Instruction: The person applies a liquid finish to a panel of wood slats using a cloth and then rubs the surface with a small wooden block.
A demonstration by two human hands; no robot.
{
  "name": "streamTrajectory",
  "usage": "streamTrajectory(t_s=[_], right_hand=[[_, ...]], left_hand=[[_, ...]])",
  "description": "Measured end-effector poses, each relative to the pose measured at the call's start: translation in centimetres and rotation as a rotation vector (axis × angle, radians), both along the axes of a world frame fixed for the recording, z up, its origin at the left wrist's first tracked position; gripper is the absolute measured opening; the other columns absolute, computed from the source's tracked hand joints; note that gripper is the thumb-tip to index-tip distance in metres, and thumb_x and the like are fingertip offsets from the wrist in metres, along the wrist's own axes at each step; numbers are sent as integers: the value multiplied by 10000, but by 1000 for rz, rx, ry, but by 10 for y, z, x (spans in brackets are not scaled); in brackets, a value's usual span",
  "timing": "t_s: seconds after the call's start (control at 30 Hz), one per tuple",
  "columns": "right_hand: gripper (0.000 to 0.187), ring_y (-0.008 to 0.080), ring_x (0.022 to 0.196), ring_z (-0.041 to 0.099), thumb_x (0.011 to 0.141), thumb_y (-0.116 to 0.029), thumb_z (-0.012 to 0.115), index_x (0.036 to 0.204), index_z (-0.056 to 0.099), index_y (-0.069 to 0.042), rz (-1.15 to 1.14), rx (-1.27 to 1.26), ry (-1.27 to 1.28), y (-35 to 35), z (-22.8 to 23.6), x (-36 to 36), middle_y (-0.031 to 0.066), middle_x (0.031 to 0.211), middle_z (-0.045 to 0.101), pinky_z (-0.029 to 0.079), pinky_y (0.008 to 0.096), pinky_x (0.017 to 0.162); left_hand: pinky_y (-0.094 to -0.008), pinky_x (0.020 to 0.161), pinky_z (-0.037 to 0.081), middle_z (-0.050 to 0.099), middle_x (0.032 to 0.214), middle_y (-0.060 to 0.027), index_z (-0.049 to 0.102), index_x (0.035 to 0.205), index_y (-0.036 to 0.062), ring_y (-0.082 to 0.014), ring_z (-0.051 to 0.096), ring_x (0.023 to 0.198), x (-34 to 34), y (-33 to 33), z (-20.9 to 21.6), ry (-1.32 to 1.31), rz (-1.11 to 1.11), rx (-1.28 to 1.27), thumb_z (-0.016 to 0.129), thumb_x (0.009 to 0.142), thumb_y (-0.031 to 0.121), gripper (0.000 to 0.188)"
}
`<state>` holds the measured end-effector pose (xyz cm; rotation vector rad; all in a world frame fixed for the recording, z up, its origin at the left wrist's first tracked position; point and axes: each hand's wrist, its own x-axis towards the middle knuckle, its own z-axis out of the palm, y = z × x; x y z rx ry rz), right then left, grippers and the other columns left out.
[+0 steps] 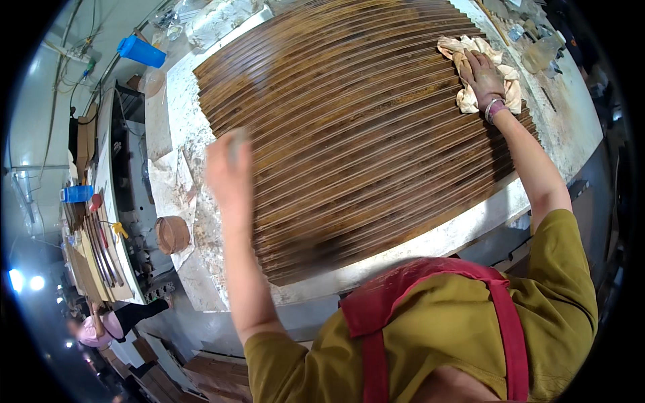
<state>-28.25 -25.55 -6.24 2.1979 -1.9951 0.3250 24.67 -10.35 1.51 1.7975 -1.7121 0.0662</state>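
A wide brown panel (349,134) with many parallel ridges lies on the white worktable. My right hand (485,82) presses on a crumpled cream cloth (468,101) at the panel's far right corner, its fingers bent over the folds. Over the panel's left edge, my left hand (227,176) is smeared by motion. Its fingers look closed round a small greyish thing (236,144), too blurred to name.
White worktable (443,228) edges surround the panel. On the left are a round brown container (173,234) and a paper sheet (176,176). A blue cup (141,52) stands far left, a clear plastic container (541,54) far right. Another person (101,329) is at lower left.
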Motion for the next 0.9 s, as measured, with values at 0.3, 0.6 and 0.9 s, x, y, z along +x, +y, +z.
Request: streamTrajectory(t_s=[0.3,0.6,0.9], right_hand=[[472,314,1219,505,927,-367,547,1282,541,-56,-98,-27,-102,-9,-5,-40,184,1317,532,415,442,1012],[495,262,1292,457,937,-434,484,1352,533,-169,-111,-21,-15,13,30,17,80,1367,529,372,453,1044],[335,263,721,688,956,-260,447,914,710,-56,-158,252,-228,-3,16,11,156,754,678,539,365,582]], left_hand=[[-451,911,452,627,1108,-174,644,1144,21,-348,564,1058,65,-20,-43,22,-62,383,544,918,130,270],[-469,889,476,634,1122,-299,597,1121,-104,-404,610,1011,209,-24,-68,-229,398,404,492,983,252,396],[-502,1014,427,460,1419,-229,403,1413,-15,-392,473,1279,-30,69,60,120,-86,594,548,913,563,778]])
